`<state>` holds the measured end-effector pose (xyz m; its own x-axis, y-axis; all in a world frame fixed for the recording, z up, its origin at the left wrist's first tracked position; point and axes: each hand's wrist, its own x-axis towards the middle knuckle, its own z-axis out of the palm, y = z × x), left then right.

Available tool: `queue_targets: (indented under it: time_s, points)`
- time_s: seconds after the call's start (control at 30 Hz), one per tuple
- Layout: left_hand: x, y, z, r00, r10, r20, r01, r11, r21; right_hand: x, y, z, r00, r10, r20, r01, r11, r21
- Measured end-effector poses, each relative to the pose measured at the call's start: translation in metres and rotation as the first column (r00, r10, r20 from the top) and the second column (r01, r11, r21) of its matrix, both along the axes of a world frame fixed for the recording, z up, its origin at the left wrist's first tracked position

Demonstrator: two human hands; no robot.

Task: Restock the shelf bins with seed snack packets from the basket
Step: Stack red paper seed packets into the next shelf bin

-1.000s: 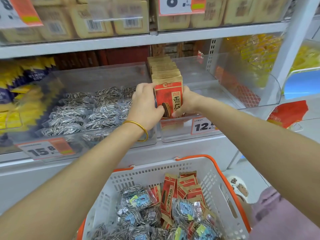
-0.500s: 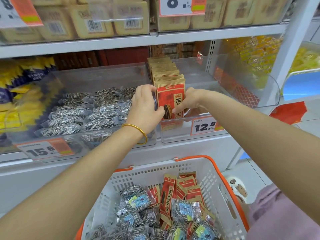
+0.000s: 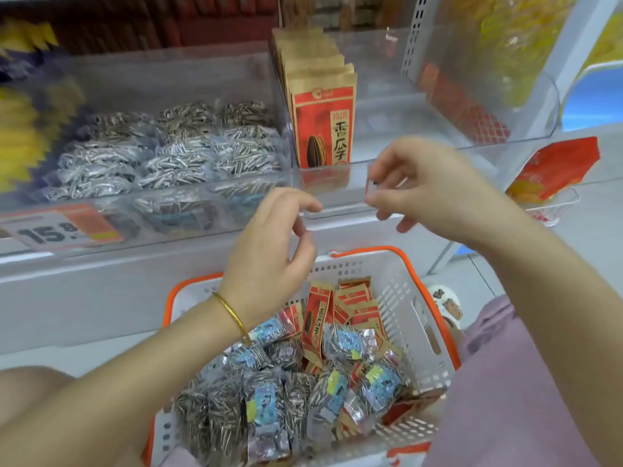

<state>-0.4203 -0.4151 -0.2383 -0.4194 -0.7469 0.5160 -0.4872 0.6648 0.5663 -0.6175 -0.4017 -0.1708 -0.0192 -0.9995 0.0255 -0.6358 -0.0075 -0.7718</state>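
Observation:
A row of red and brown seed packets stands upright in the clear right shelf bin. The clear left bin holds several silver striped seed packets. Below, a white basket with an orange rim carries more red packets and silver packets. My left hand, with a gold bangle, hovers over the basket's far edge, fingers loosely curled, holding nothing. My right hand hangs in front of the right bin's front wall, fingers relaxed and empty.
Yellow packets blur at the far left. A price tag reading 15.8 hangs on the left bin. A red packet lies in a small tray at right. The white shelf ledge runs between bins and basket.
Both hands have let go of the front red packet in the right bin and pulled back toward the basket. The camera has tilted downward.

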Motion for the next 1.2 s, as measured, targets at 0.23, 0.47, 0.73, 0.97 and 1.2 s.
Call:
queue_targets:
  time_s: [0.23,0.47,0.73,0.97,1.2]
  points:
    - [0.009,-0.015,-0.08,0.86,-0.103,0.5,-0.133,0.9,0.414,0.001,-0.037,-0.175,0.939,0.276,-0.208,-0.047,0.699,0.713]
    - [0.006,-0.029,-0.107,0.818,-0.118,0.563,-0.249,0.81,0.531,0.042,-0.05,-0.274,0.978,-0.174,0.119,0.058,0.767,0.639]
    - [0.018,-0.04,-0.138,0.863,0.038,0.504,-0.431,0.574,0.696,0.032,-0.058,-0.281,0.72,-0.287,0.632,-0.217,0.772,0.597]
    - [0.024,-0.042,-0.147,0.953,0.162,0.256,-0.297,0.322,0.899,0.036,-0.069,-0.269,0.684,-0.303,0.663,-0.282,0.729,0.623]
    - [0.036,-0.046,-0.145,0.907,0.212,0.365,-0.418,0.331,0.846,0.021,-0.052,-0.329,0.875,0.352,-0.333,-0.027,0.722,0.691]
